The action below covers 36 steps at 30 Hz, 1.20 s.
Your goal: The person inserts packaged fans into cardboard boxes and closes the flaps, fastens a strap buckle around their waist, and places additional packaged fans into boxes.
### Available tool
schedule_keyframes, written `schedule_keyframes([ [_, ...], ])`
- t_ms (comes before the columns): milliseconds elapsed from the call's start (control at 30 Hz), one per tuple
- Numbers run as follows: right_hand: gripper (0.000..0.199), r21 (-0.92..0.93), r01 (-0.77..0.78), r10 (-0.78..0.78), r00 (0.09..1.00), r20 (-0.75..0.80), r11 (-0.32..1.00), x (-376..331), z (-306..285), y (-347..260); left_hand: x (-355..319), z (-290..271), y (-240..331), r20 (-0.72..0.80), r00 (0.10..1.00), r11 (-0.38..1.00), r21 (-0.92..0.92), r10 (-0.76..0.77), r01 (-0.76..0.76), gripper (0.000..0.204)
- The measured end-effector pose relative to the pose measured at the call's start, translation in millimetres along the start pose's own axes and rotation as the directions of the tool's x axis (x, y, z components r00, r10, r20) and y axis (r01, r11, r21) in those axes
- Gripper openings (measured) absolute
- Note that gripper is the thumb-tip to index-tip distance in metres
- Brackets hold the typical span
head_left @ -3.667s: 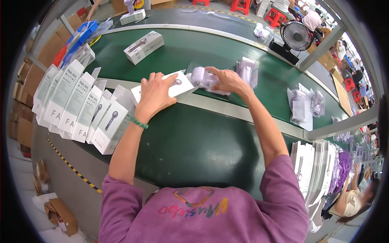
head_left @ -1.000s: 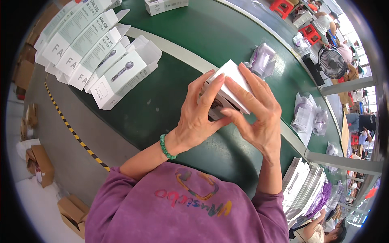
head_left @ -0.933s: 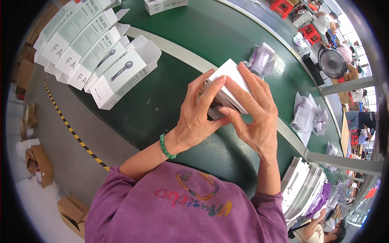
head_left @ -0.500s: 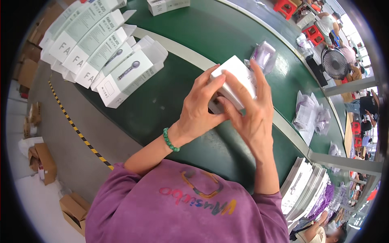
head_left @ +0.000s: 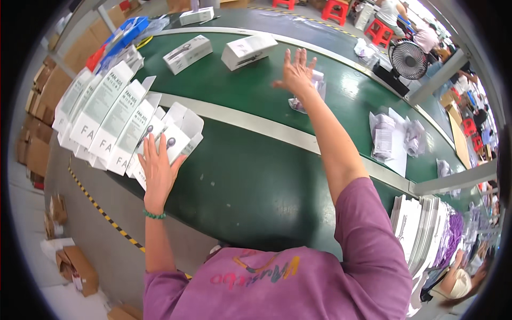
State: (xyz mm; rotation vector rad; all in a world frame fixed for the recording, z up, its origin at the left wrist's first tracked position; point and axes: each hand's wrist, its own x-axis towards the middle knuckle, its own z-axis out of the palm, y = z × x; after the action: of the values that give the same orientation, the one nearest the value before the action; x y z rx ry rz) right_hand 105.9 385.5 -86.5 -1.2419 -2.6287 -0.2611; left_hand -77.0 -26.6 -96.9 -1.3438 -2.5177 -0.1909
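Note:
My left hand (head_left: pixel 158 170) lies with fingers stretched out on the nearest carton of a leaning row; it is not closed round it. That white carton (head_left: pixel 178 140) has its end flaps open and a dark fan picture on its face. More upright white cartons (head_left: pixel 114 125) stand packed behind it. Farther out, over the green belt, my right hand (head_left: pixel 297 74) is open with spread fingers and holds nothing. Just left of it rests a closed white box (head_left: pixel 248 50). Partly hidden by my right hand and forearm is a clear-bagged purple item (head_left: pixel 319 85).
Another closed box (head_left: pixel 188 53) lies at the far left of the green belt (head_left: pixel 256 88). Bagged purple items (head_left: pixel 386 136) sit at the right. Stacked flat cartons (head_left: pixel 421 226) stand at the near right. Beyond the belt are a black fan (head_left: pixel 408 58) and seated people.
The white box that both hands held now lies on the belt, released. My left hand has moved left to the carton row, and my right hand has reached outward.

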Motion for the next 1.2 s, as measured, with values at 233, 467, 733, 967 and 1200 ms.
schedule_keyframes([
  [233, 0.133, 0.169, -0.38, 0.331, 0.907, 0.259, 0.909, -65.3, 2.6, 120.1, -3.6, -7.0, 45.6, 0.003, 0.949, 0.938, -0.147, 0.317, -0.313, 0.08],
  [467, 0.083, 0.23, -0.207, 0.159, 0.964, 0.211, 0.951, -83.9, -10.1, 106.7, 80.2, -9.5, 142.1, -0.016, 0.903, 0.851, -0.325, 0.43, -0.411, 0.072],
  [733, 0.078, 0.365, -0.127, 0.052, 0.977, 0.208, 0.922, -112.0, -16.5, 107.3, 140.8, -14.7, 214.4, 0.191, 0.819, 0.841, -0.149, 0.541, -0.521, 0.062],
  [967, 0.079, 0.369, -0.162, 0.081, 0.97, 0.227, 0.915, -99.8, -20.8, 104.5, 165.8, -31.6, 244.3, 0.379, 0.759, 0.827, -0.028, 0.529, -0.562, 0.046],
  [1200, 0.084, 0.214, -0.078, 0.026, 0.972, 0.235, 0.974, -74.4, -0.3, 91.5, 187.0, -35.2, 251.7, 0.443, 0.733, 0.817, 0.001, 0.517, -0.577, 0.051],
])
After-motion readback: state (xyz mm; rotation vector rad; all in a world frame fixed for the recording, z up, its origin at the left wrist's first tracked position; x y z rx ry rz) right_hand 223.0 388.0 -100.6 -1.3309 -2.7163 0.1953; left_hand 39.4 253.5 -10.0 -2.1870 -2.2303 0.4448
